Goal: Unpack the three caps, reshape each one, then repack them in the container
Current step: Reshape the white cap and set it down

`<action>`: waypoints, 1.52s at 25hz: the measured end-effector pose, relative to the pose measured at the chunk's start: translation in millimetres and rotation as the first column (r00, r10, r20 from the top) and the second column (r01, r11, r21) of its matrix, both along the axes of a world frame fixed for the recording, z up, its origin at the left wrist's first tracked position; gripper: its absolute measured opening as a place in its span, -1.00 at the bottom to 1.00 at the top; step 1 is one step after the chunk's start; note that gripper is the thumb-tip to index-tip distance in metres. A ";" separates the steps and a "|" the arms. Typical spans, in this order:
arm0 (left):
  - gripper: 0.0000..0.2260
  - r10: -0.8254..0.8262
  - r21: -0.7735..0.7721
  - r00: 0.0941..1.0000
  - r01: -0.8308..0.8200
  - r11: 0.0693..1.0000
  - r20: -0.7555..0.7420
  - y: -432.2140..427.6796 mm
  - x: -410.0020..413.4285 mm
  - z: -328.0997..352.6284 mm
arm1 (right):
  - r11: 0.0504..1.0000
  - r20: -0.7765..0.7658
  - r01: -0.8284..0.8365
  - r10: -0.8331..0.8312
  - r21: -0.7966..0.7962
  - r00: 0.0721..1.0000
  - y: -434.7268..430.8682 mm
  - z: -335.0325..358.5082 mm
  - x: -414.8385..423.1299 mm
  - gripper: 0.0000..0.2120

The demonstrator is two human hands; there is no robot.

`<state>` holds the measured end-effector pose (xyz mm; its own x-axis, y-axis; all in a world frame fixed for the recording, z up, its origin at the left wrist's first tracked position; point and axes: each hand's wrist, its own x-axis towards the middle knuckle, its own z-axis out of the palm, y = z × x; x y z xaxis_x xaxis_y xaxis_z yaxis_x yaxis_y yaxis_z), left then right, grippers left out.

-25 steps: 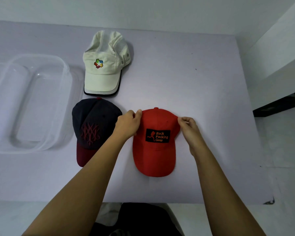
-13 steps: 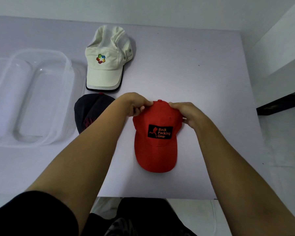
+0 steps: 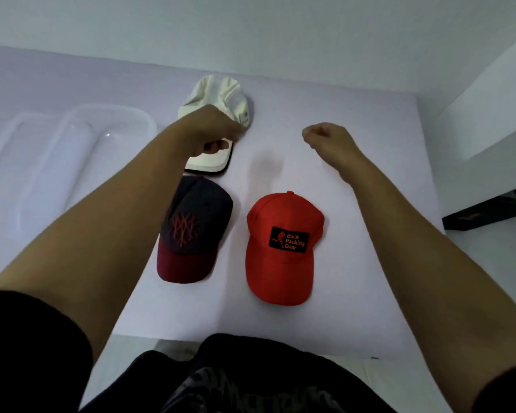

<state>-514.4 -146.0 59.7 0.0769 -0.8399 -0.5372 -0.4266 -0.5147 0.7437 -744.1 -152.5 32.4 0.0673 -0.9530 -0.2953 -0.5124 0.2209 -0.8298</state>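
Observation:
Three caps lie on the lilac table point(image 3: 355, 293). The red cap point(image 3: 280, 263) with a black "Back Packing Gear" patch sits front centre, brim toward me, with no hand on it. To its left is the navy cap with a maroon brim point(image 3: 191, 234). Behind that lies the white cap point(image 3: 221, 96). My left hand point(image 3: 212, 129) hovers over the white cap's front with its fingers curled down and hides the logo; whether it grips the cap is unclear. My right hand point(image 3: 328, 141) is loosely fisted above the bare table, to the right of the white cap.
The clear plastic container point(image 3: 57, 174) stands at the left of the table with nothing in it. The table's near edge runs just in front of my body. A white ledge point(image 3: 489, 114) and a dark object point(image 3: 489, 216) lie beyond the right edge.
Both hands have let go of the red cap and moved away from me. The left hand now reaches over the white cap and the right hand is beside it. The camera has tilted.

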 end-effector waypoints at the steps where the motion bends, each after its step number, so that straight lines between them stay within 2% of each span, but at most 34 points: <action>1: -0.87 -0.028 -0.027 0.999 0.029 0.999 0.024 0.0 9.7 0.6 | 0.998 -0.013 -0.060 0.060 -0.013 0.998 -4.1 2.3 13.7 -0.78; 4: -0.84 -0.055 -0.095 0.990 0.068 0.993 0.130 -3.5 45.8 -13.4 | 0.972 -0.091 -0.235 0.233 -0.011 0.968 -13.0 -3.7 64.6 -0.74; 6: -0.80 -0.098 -0.127 0.958 0.135 0.983 0.268 -10.8 75.8 -29.6 | 0.948 -0.157 -0.319 0.313 -0.015 0.937 -18.0 -13.8 105.1 -0.72; 8: -0.77 -0.219 -0.119 0.852 0.309 0.944 0.475 -19.0 101.9 -48.4 | 0.917 -0.227 -0.399 0.391 0.013 0.892 -25.0 -32.5 140.0 -0.68; 10: -0.65 -0.349 -0.040 0.728 0.458 0.888 0.589 -26.7 120.2 -67.6 | 0.864 -0.355 -0.497 0.492 0.084 0.795 -34.0 -54.8 163.4 -0.47; 12: -0.45 -0.500 0.049 0.652 0.580 0.813 0.571 -32.2 131.2 -86.2 | 0.818 -0.446 -0.543 0.565 0.190 0.695 -40.2 -73.4 175.1 -0.17; 15: -0.11 -0.638 0.101 0.538 0.716 0.690 0.551 -37.5 139.9 -106.2 | 0.818 -0.471 -0.517 0.571 0.254 0.672 -46.3 -87.8 184.9 0.08; 18: -0.03 -0.679 0.135 0.447 0.771 0.623 0.582 -42.4 138.6 -119.7 | 0.842 -0.512 -0.498 0.527 0.206 0.679 -50.6 -95.4 187.7 0.11; 21: -0.13 -0.619 0.117 0.395 0.774 0.622 0.679 -42.6 131.7 -129.3 | 0.858 -0.482 -0.488 0.500 0.162 0.720 -50.6 -99.7 188.6 -0.03; 23: -0.28 -0.550 0.055 0.403 0.770 0.636 0.731 -38.8 128.8 -135.0 | 0.879 -0.422 -0.453 0.470 0.148 0.775 -50.1 -97.7 189.1 -0.18; 25: -0.41 -0.499 -0.025 0.466 0.748 0.663 0.731 -35.1 126.0 -137.7 | 0.890 -0.385 -0.433 0.453 0.141 0.804 -51.4 -94.2 188.1 -0.12; 27: -0.50 -0.422 -0.181 0.549 0.738 0.651 0.721 -32.7 122.2 -132.8 | 0.896 -0.451 -0.433 0.426 0.093 0.784 -49.8 -91.5 189.1 -0.01; 29: -0.47 -0.318 -0.332 0.597 0.728 0.600 0.736 -32.4 120.2 -127.6 | 0.934 -0.553 -0.354 0.271 -0.047 0.788 -48.9 -88.8 195.3 -0.08; 32: -0.45 -0.171 -0.469 0.657 0.672 0.572 0.734 -32.0 121.6 -117.8 | 0.953 -0.538 -0.196 0.043 -0.230 0.842 -47.2 -77.0 212.4 -0.27; 35: -0.51 -0.082 -0.523 0.690 0.615 0.590 0.719 -30.8 116.1 -98.9 | 0.898 -0.515 -0.233 0.008 -0.374 0.857 -42.8 -64.5 218.5 -0.35; 37: -0.44 -0.029 -0.566 0.739 0.539 0.623 0.673 -27.4 110.0 -86.3 | 0.849 -0.518 -0.286 0.017 -0.445 0.855 -37.6 -55.4 217.2 -0.38; 38: -0.42 -0.007 -0.603 0.764 0.515 0.610 0.646 -23.7 105.9 -80.9 | 0.832 -0.511 -0.302 0.026 -0.466 0.859 -34.3 -48.7 214.6 -0.39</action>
